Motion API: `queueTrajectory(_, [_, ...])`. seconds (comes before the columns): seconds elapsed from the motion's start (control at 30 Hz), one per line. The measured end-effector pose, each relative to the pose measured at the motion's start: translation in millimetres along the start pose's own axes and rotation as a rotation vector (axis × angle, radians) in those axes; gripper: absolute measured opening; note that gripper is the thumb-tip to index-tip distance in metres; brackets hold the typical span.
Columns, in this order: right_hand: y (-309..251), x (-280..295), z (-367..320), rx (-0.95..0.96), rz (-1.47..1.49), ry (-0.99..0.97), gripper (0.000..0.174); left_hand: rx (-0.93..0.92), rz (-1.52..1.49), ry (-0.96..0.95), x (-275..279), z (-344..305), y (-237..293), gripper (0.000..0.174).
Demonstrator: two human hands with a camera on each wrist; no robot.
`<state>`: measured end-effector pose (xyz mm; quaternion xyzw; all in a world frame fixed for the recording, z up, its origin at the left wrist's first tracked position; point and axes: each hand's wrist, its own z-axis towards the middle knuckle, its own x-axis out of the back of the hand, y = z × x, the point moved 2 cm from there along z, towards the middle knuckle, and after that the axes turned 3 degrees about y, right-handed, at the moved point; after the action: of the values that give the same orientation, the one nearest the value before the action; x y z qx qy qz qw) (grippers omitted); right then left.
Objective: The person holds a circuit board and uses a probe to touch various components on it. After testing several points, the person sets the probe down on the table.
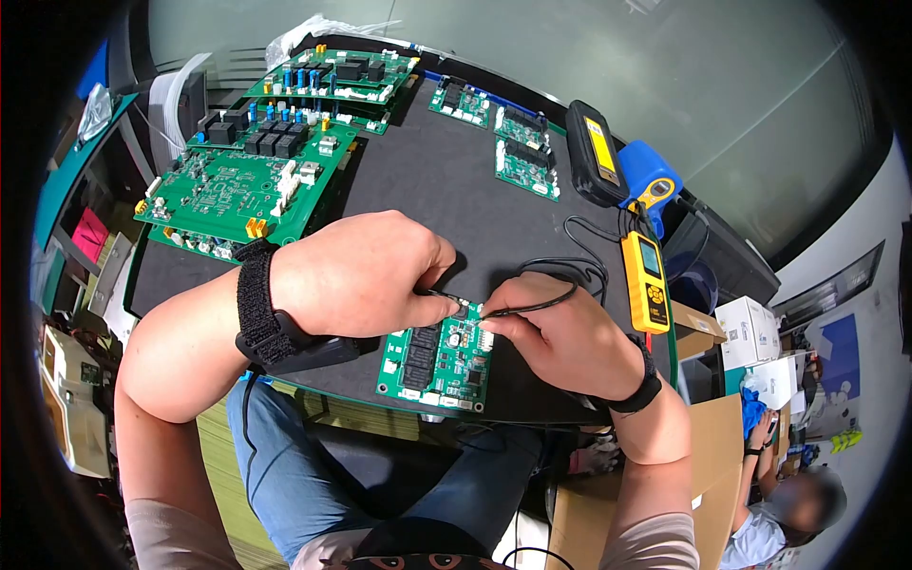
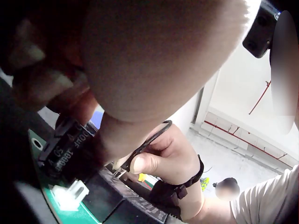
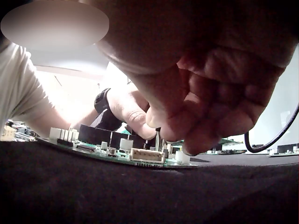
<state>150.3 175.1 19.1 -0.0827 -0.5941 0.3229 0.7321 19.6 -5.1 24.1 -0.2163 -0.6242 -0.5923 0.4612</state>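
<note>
A small green circuit board [image 1: 451,363] with black relays and white connectors lies at the near edge of the dark mat. My left hand [image 1: 356,274] grips its far end, the thumb over the board. Close up in the left wrist view, that thumb and a finger meet at a black capacitor [image 2: 65,149]. Between thumb and fingertips, my right hand [image 1: 560,332] pinches a thin black cable [image 1: 537,306]. The cable's slim metal tip [image 3: 159,139] points down at the board, behind a white connector [image 3: 147,156], in the right wrist view. Fingers partly hide the tip.
Stacked large green boards [image 1: 228,195] stand at the left. Several small boards [image 1: 527,166] lie at the back. On the right are a yellow handheld meter [image 1: 646,282], a black case [image 1: 597,152] and a blue device [image 1: 649,171]. Another person [image 1: 760,532] is at far right.
</note>
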Motion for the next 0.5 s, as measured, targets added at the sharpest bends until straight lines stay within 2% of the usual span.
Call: queueTrajectory(0.5, [0.9,-1.2,0.5,0.006,0.013,0.022,0.008,-0.024,-0.029,-0.007,-1.0,1.0,-1.3,0.036])
